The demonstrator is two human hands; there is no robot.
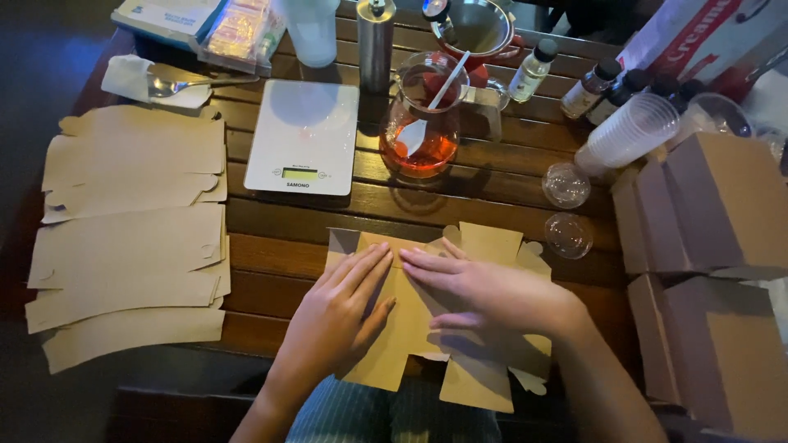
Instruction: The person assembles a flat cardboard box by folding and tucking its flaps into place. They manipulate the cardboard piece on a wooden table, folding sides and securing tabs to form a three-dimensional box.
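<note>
Your left hand [341,316] and right hand [484,291] press flat, fingers spread, on an unfolded cardboard box blank [484,246] overhanging the slatted wooden table's [279,246] near edge.

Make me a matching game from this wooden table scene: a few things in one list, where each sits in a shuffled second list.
Things:
1. white flat kitchen scale
2. round glass jug of red liquid
3. flat brown cardboard cut-out
4. stack of clear plastic cups

Places:
A. lying on its side, right of the jug
B. under both hands
C. left of the jug
D. behind the hands, holding a white spoon

Pairs: 1-C, 2-D, 3-B, 4-A
</note>
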